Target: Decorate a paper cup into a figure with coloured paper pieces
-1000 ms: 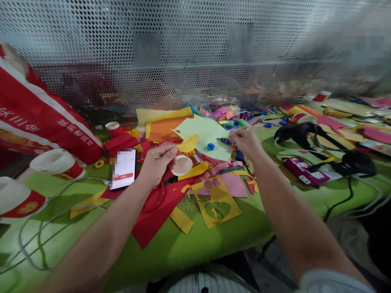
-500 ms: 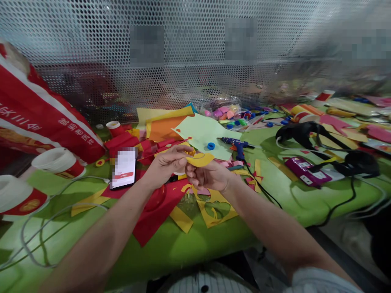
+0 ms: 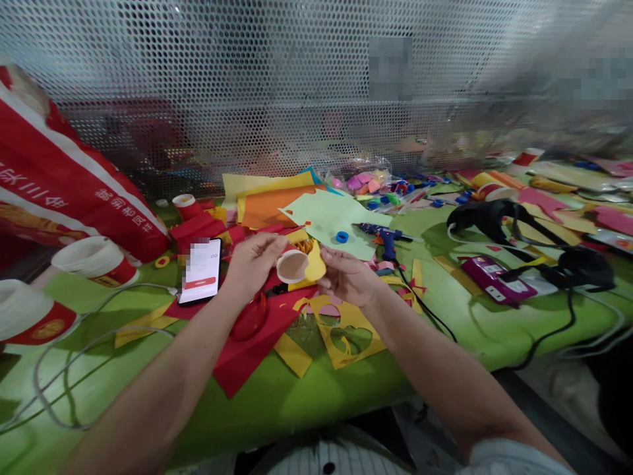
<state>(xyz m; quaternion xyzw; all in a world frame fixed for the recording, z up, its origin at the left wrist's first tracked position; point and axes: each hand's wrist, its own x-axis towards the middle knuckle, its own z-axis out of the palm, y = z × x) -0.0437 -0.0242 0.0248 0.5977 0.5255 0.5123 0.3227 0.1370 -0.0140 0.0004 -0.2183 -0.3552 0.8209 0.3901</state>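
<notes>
My left hand (image 3: 253, 265) is closed on the side of a small paper cup (image 3: 293, 267), its open mouth tilted toward me. Between the fingers of my right hand (image 3: 349, 277) is a yellow cutout (image 3: 315, 262) with a rounded, gourd-like outline. The cutout overlaps the right edge of the cup's rim; whether they touch I cannot tell. Below both hands lie a red sheet (image 3: 247, 359) and a yellow sheet with holes cut in it (image 3: 341, 356). Beyond my right hand rests a blue glue gun (image 3: 388, 243).
A phone (image 3: 200, 270) lies left of my left hand. White-and-red paper cups (image 3: 93, 260) and a large red bag (image 3: 74, 171) stand farther left. A pale green sheet (image 3: 336, 218) lies ahead. Black straps (image 3: 489, 221) and a purple box (image 3: 497, 280) are at the right, with cables nearby.
My left hand has left the yellow cutout and moved onto the paper cup, which now faces me. My right hand has turned the cutout from nearly flat to upright beside the cup.
</notes>
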